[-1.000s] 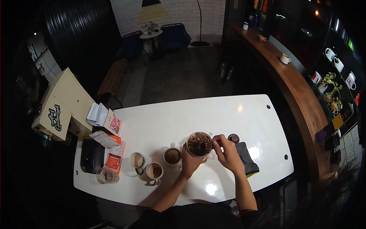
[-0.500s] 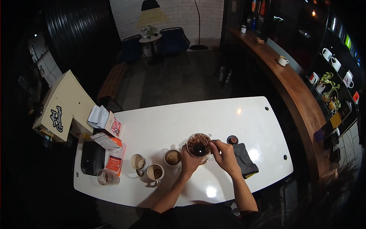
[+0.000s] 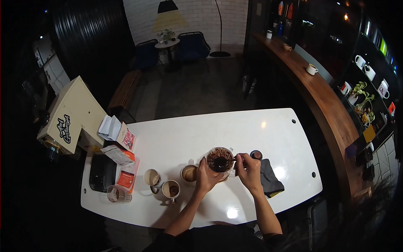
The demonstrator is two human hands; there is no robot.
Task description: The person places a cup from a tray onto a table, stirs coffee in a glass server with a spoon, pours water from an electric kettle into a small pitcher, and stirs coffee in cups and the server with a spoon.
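Head view: left hand [image 3: 207, 176], wrapped round a grounds-lined vessel [image 3: 220, 160], lower centre; right hand [image 3: 250, 169], fingers curled on a dark handle [image 3: 235, 159] at the rim, plainer than a second ago, suggesting a firmer hold; mugs [image 3: 171, 189], lower left; dark pouch [image 3: 270, 178], lower right.

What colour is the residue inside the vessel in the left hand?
The residue is dark brown; the head view shows it.

3 glare spots are whitening the table [image 3: 189, 134], shadows are falling near left, dimness is veiling the far floor [image 3: 189, 92], and edges are bowing.
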